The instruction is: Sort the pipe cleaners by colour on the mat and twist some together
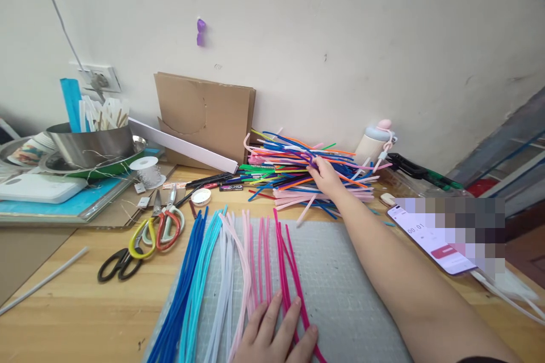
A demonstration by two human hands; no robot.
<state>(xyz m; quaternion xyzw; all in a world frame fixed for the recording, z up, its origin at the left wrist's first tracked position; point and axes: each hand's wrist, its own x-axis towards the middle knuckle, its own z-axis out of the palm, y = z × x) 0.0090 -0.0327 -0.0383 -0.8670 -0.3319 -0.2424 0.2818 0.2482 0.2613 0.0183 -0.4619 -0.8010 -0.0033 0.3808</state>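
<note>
Nearest the camera, the left hand (279,337) lies palm down at the near edge of the scene, its fingers slightly spread over pink and deep-pink stems; it is pressed on them or resting there, not clamped around any. The right hand (327,176) is well apart from it, reaching far across, fingers bunched at a purple stem (307,157); whether they grip it firmly I cannot tell.

Under the near stems, a grey cutting mat (349,295) covers the middle of the wooden table. Beyond its far edge, the mixed pile of fuzzy stems (266,153) sits under and around the right hand, most of its lengths running left to right, a few slanting.

On the mat, sorted bundles run near to far, all left of the right forearm. Dark blue stems (176,298) lie leftmost, then turquoise stems (198,283), both with far ends tilted right. White stems (223,295) come next, nearly straight, then pale pink stems (247,278), which bow. Deep-pink stems (283,258) slant the other way, far ends left, passing beneath the left hand's fingers; thinner-set pink stems (268,247) point straight away beside them. Left of the bundles, scissors (160,232) lie with blades pointing far.
</note>
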